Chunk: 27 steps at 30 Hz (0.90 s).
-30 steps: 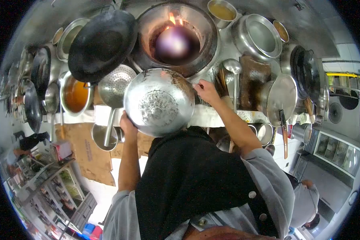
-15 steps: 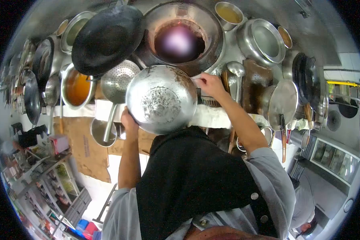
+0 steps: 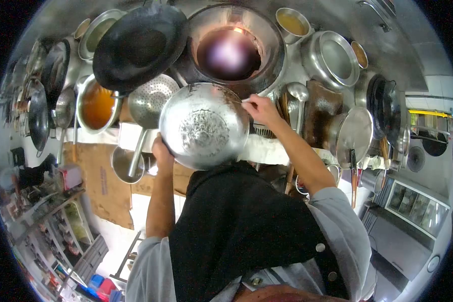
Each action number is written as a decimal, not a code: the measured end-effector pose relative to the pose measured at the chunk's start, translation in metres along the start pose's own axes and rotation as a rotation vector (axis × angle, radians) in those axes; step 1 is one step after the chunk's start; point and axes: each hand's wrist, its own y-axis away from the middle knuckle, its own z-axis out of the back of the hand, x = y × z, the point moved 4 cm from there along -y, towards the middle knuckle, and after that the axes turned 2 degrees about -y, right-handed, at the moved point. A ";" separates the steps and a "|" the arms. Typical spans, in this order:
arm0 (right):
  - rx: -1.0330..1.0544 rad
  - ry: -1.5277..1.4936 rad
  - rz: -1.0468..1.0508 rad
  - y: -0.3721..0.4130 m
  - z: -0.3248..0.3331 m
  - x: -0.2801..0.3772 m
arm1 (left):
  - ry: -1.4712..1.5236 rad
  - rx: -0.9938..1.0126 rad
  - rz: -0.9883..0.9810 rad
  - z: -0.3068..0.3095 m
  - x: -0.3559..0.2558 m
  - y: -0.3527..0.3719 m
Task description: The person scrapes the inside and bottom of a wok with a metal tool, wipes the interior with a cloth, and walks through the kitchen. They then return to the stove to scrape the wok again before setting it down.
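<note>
A large silver metal bowl (image 3: 204, 132), dark and mottled at its centre, is tilted in front of my chest. My left hand (image 3: 162, 152) is closed on its lower left rim. My right hand (image 3: 260, 109) is closed in a pinch at the upper right rim. Something small and pale shows at those fingertips, too small to name. Just left of the bowl lies a perforated ladle (image 3: 151, 100) with a long metal handle. Beyond the bowl, a burner (image 3: 230, 53) glows brightly in a round stove ring.
A black wok (image 3: 138, 45) is tilted left of the burner. A pot of orange liquid (image 3: 96, 106) stands further left. On the right are a ladle (image 3: 299, 91), a steel pot (image 3: 332, 58) and a round strainer (image 3: 355, 137). Cardboard (image 3: 105, 181) covers the floor below left.
The view has shifted slightly. Both hands keep nearly the same place at the bowl, and the right fingers have bent a little. The person at the lower right is almost out of view.
</note>
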 end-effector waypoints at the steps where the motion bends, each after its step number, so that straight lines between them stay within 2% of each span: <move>1: -0.017 -0.001 -0.027 0.008 0.005 -0.004 | 0.005 -0.036 0.018 0.001 0.000 0.006; 3: -0.006 -0.004 -0.050 0.007 0.003 -0.012 | -0.006 -0.011 0.015 0.001 -0.001 0.004; 6: 0.085 -0.021 -0.080 0.003 -0.004 0.016 | -0.055 -0.014 0.006 0.007 0.003 0.009; 7: 0.025 -0.066 -0.038 0.009 -0.003 0.000 | -0.068 -0.013 -0.011 0.003 -0.002 0.007; 9: 0.022 0.010 -0.088 0.018 0.005 -0.021 | -0.024 -0.012 0.000 0.002 -0.001 0.006; 14: 0.138 0.093 -0.108 0.006 -0.004 0.005 | -0.039 0.084 -0.005 0.020 0.013 -0.010; 15: 0.064 -0.073 -0.093 0.015 0.001 -0.007 | -0.022 0.098 -0.010 0.020 0.013 -0.014; 18: 0.034 0.047 -0.085 0.025 0.006 -0.038 | -0.009 0.093 -0.013 0.015 0.013 -0.015; 22: 0.118 0.023 -0.139 0.015 -0.006 -0.016 | -0.090 0.074 -0.034 0.024 0.016 -0.017; 23: 0.035 -0.081 -0.085 0.021 0.004 -0.018 | -0.059 0.073 -0.029 0.023 0.015 -0.024; 26: 0.080 -0.001 -0.171 0.025 0.012 -0.023 | -0.016 0.050 0.005 0.019 0.016 -0.023; 27: -0.001 -0.115 -0.107 0.022 -0.001 -0.015 | -0.035 0.034 0.014 0.019 0.015 -0.019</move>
